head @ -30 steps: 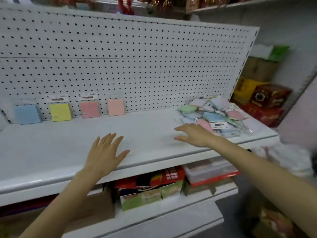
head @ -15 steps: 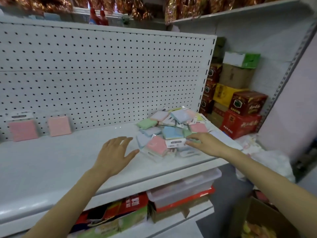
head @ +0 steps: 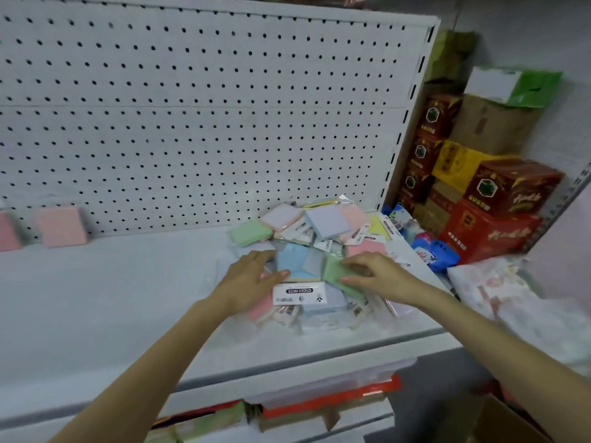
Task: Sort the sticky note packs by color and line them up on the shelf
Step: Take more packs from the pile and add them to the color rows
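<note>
1. The left hand (head: 252, 279) is resting palm down on the near left side of the pile of sticky note packs (head: 315, 247), fingers spread and loose, its fingertips lying on a blue pack (head: 292, 260); it is not closing around anything.
2. The right hand (head: 375, 274) is lying on a green pack (head: 335, 273) at the near right of the pile, fingers flat across the top; whether the thumb is gripping beneath it cannot be told.
3. The pile is sitting at the right end of the white shelf (head: 112, 298), just in front of the pegboard (head: 192, 107).
4. A pack with a "STICKY NOTE" label (head: 299, 292) is lying between the two wrists.
5. Two pink packs (head: 60, 227) are leaning upright against the pegboard, well apart from the pile, at the left.
6. Red cartons (head: 492, 219) are standing stacked beyond the shelf's right end.
</note>
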The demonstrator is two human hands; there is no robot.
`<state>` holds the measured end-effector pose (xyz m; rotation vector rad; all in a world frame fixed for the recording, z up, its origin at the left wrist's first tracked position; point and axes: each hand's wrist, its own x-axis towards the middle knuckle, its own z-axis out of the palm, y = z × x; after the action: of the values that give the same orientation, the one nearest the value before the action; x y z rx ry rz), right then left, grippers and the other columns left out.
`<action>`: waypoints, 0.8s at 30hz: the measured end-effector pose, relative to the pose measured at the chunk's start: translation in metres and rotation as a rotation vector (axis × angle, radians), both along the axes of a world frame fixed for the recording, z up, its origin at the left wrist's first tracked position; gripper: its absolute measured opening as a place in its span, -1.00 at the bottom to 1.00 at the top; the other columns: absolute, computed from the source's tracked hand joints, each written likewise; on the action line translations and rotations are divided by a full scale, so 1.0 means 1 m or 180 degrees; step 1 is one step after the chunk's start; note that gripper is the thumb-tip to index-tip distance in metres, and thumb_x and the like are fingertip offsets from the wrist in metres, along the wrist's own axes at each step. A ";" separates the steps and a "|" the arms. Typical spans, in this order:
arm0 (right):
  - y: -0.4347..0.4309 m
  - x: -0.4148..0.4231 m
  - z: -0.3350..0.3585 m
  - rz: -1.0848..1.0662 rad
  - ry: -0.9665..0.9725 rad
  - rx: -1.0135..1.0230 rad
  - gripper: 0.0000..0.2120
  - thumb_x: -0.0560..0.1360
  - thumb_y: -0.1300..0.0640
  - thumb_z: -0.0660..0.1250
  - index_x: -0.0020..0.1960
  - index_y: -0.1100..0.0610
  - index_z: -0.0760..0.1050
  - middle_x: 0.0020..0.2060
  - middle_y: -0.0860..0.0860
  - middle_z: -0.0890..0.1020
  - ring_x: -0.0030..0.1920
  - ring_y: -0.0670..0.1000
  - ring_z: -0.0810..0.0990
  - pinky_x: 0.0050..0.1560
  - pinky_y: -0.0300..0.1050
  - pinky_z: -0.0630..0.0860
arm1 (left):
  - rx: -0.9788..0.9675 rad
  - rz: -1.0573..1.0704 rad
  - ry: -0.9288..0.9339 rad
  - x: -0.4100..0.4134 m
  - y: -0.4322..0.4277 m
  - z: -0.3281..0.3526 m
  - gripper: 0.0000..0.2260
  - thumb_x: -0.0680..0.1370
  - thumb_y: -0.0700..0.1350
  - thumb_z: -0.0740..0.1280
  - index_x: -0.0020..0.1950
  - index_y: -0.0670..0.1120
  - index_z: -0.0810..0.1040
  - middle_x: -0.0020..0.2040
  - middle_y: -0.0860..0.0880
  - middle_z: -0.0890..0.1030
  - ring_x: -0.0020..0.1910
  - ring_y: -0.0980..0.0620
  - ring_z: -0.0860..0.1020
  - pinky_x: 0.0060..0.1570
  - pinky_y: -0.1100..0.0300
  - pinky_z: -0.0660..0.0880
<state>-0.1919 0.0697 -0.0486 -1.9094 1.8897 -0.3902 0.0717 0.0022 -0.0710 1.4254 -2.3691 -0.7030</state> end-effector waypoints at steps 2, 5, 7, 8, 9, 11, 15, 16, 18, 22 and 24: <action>-0.010 -0.002 -0.006 0.0053 0.0312 0.0133 -0.42 0.45 -0.18 0.34 0.37 0.08 0.40 0.06 0.05 0.48 0.15 0.07 0.42 0.13 -0.12 0.38 | -0.0015 -0.0019 -0.0117 -0.003 -0.008 0.000 -0.45 0.53 0.27 0.19 0.43 0.02 0.32 0.35 0.01 0.43 0.32 -0.03 0.36 0.32 0.04 0.25; -0.020 -0.002 -0.007 0.0097 0.0299 0.0350 -0.31 0.43 -0.22 0.35 0.44 0.06 0.29 0.03 0.03 0.36 0.12 0.04 0.33 0.12 -0.10 0.35 | -0.0049 -0.0110 -0.0216 -0.007 -0.016 0.000 -0.41 0.47 0.34 0.21 0.42 0.09 0.33 0.32 0.08 0.46 0.34 0.02 0.36 0.35 0.00 0.18; -0.026 -0.004 -0.008 0.0160 0.0335 0.0461 -0.26 0.41 -0.24 0.35 0.47 0.05 0.23 0.03 0.02 0.30 0.10 0.01 0.27 0.09 -0.12 0.31 | 0.0004 -0.0070 -0.0131 -0.009 -0.019 0.000 -0.42 0.46 0.30 0.27 0.42 0.11 0.33 0.32 0.12 0.47 0.34 0.06 0.36 0.36 0.03 0.14; -0.029 -0.005 -0.010 0.0179 0.0368 0.0493 -0.24 0.40 -0.26 0.34 0.48 0.04 0.21 0.03 0.01 0.28 0.10 0.01 0.25 0.11 -0.11 0.30 | 0.0054 -0.0026 -0.0062 -0.010 -0.020 -0.001 -0.42 0.46 0.28 0.30 0.42 0.12 0.32 0.33 0.12 0.47 0.36 0.06 0.35 0.39 0.03 0.13; -0.031 -0.005 -0.011 0.0181 0.0409 0.0509 -0.22 0.39 -0.28 0.35 0.48 0.04 0.21 0.04 0.01 0.27 0.11 0.02 0.24 0.14 -0.09 0.30 | 0.0104 0.0020 -0.0002 -0.011 -0.020 0.000 -0.42 0.45 0.26 0.32 0.42 0.12 0.32 0.34 0.12 0.46 0.37 0.06 0.35 0.42 0.01 0.11; -0.035 -0.006 -0.013 0.0147 0.0444 0.0502 -0.21 0.36 -0.30 0.36 0.46 0.05 0.24 0.04 0.02 0.27 0.16 0.06 0.28 0.18 -0.07 0.31 | 0.0224 0.0080 0.0012 -0.012 -0.021 0.001 -0.42 0.45 0.22 0.36 0.43 0.13 0.31 0.37 0.09 0.45 0.39 0.03 0.35 0.44 -0.04 0.11; -0.037 -0.004 -0.013 -0.0052 0.0061 0.0269 -0.24 0.25 -0.25 0.50 0.32 0.05 0.37 0.04 0.02 0.32 0.15 0.04 0.32 0.14 -0.09 0.38 | 0.0617 0.0088 0.0153 -0.015 -0.025 0.007 -0.29 0.28 0.31 0.39 0.39 0.19 0.33 0.37 0.15 0.45 0.35 0.04 0.41 0.42 -0.07 0.16; -0.036 -0.004 -0.014 -0.0088 -0.0034 0.0245 -0.26 0.22 -0.24 0.52 0.28 0.04 0.38 0.04 0.01 0.31 0.17 0.04 0.33 0.18 -0.07 0.39 | 0.0706 0.0092 0.0235 -0.015 -0.026 0.008 -0.25 0.19 0.35 0.37 0.36 0.21 0.35 0.35 0.18 0.45 0.35 0.06 0.40 0.42 -0.08 0.17; -0.036 -0.005 -0.017 -0.0155 -0.0180 0.0172 -0.30 0.18 -0.22 0.56 0.20 0.00 0.38 0.06 0.00 0.29 0.21 0.04 0.33 0.22 -0.04 0.39 | 0.0870 0.0153 0.0388 -0.017 -0.029 0.009 -0.25 0.14 0.33 0.40 0.31 0.24 0.36 0.27 0.20 0.48 0.34 0.09 0.40 0.41 -0.08 0.22; -0.031 -0.003 -0.020 -0.0291 -0.0468 0.0007 -0.28 0.15 -0.15 0.60 0.18 0.01 0.36 0.07 -0.01 0.28 0.22 0.02 0.31 0.25 -0.05 0.38 | 0.1038 0.0249 0.0449 -0.019 -0.034 0.009 -0.33 0.33 0.01 0.55 0.37 0.18 0.33 0.14 0.11 0.49 0.23 0.02 0.48 0.29 0.01 0.39; -0.028 -0.001 -0.022 -0.0361 -0.0553 -0.0100 -0.26 0.14 -0.12 0.61 0.20 0.03 0.36 0.09 0.00 0.30 0.21 0.02 0.32 0.22 -0.06 0.38 | 0.1148 0.0255 0.0509 -0.021 -0.034 0.015 -0.35 0.38 -0.07 0.52 0.40 0.12 0.32 0.15 0.07 0.46 0.18 0.01 0.49 0.17 0.14 0.43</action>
<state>-0.1927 0.0422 -0.0703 -1.7315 1.8911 -0.6040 0.0511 -0.0317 -0.0563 1.5233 -2.1256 -1.2210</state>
